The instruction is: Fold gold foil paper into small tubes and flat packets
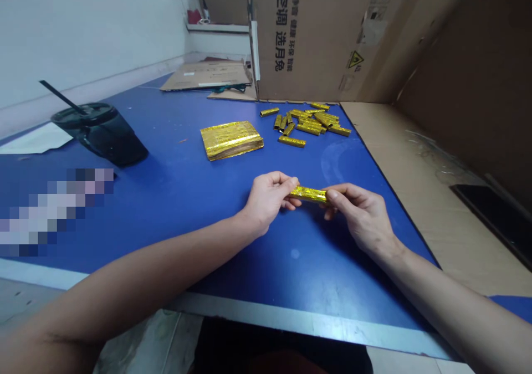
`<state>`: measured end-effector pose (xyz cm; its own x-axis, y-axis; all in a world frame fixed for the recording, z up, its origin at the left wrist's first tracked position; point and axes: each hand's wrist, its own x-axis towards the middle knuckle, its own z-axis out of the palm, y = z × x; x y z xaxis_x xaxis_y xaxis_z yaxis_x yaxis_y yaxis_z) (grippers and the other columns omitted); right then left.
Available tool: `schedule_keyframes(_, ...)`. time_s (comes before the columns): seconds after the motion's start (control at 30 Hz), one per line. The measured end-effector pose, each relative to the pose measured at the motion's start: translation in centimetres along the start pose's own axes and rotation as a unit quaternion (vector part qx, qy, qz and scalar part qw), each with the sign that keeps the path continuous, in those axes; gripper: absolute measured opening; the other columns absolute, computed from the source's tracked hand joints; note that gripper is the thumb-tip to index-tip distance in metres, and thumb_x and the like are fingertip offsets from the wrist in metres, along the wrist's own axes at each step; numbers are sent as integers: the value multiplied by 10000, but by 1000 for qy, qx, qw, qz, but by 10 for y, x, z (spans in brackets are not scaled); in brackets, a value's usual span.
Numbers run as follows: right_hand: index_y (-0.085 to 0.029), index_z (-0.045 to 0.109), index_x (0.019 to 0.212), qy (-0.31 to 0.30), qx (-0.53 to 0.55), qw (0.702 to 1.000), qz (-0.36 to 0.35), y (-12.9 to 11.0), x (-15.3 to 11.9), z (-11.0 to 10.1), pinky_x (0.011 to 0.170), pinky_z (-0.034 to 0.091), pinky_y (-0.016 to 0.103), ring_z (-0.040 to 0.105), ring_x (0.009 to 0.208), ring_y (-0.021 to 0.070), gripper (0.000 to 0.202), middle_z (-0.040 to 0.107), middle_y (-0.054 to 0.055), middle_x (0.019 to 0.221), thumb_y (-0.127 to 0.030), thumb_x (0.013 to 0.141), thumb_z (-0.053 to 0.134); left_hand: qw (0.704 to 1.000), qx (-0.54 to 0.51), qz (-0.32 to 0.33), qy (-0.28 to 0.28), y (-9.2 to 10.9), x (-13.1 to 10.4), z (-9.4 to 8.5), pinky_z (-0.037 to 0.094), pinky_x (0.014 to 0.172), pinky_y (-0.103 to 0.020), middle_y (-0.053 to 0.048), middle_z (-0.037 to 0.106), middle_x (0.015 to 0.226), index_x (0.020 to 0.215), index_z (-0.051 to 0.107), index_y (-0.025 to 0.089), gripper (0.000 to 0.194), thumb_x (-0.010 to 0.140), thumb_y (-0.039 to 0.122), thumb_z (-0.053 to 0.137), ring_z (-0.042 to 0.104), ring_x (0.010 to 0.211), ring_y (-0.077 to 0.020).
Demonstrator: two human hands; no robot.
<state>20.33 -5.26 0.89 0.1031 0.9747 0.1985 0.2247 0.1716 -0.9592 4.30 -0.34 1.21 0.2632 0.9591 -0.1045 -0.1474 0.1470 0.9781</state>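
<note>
A blue table [174,210] with a pale strip along its near edge carries a stack of gold sheets [231,140] near its middle. Beyond it, to the right, small gold tubes [310,126] lie in a loose heap, some on top of others. A dark cup [114,138] with a straw stands at the left, near white paper [39,139]. Flat cardboard [203,77] lies at the back; another cardboard sheet [386,158] covers the right side.

We hold a shiny gold roll [311,194] crosswise, pinched at both ends, its crinkled middle bare within our grip. Beyond the grip to the left we see a stack [231,139], flat, gold on top with a duller band, its edges brownish. Straight beyond the grip, finished-looking gold rolls [308,128] lie loosely heaped, pointing various ways, some ends hollow.
</note>
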Motion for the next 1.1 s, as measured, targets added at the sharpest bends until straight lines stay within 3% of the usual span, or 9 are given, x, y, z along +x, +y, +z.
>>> schedule_keyframes(0.17,-163,624,733,-5,2,1000,19,4,3,-2,505,394,234,513,451,100,190,589,-19,502,-348,749,584,999,5,-14,-38,1,1,-1,446,441,-166,-18,604,615,722,538,116,123,767,229,559,583,499,-86)
schedule_keyframes(0.37,-154,632,784,-6,-12,1000,3,2,1,-1,548,413,239,531,495,104,181,609,-12,535,-326,740,595,999,28,21,-11,-3,1,-2,459,479,-186,-11,597,592,681,551,107,83,708,173,594,560,492,-76)
schedule_keyframes(0.57,-146,625,806,-24,6,1000,9,2,0,0,547,424,242,543,511,109,208,617,-1,561,-341,743,588,995,52,53,-70,-5,1,-4,449,489,-188,0,600,619,737,576,113,133,658,203,634,565,541,-83)
schedule_keyframes(0.87,-156,639,739,-39,6,999,23,-2,0,3,557,439,262,552,510,119,181,624,1,550,-334,714,612,993,71,75,-53,-7,-2,-2,432,496,-183,14,583,581,676,581,112,117,642,210,635,509,483,-55)
schedule_keyframes(1.1,-153,612,789,-35,78,995,52,3,1,3,512,422,235,558,478,104,178,628,-5,551,-319,724,610,993,64,93,-40,-5,-3,-1,428,489,-176,11,579,588,682,579,109,102,648,192,629,514,508,-61)
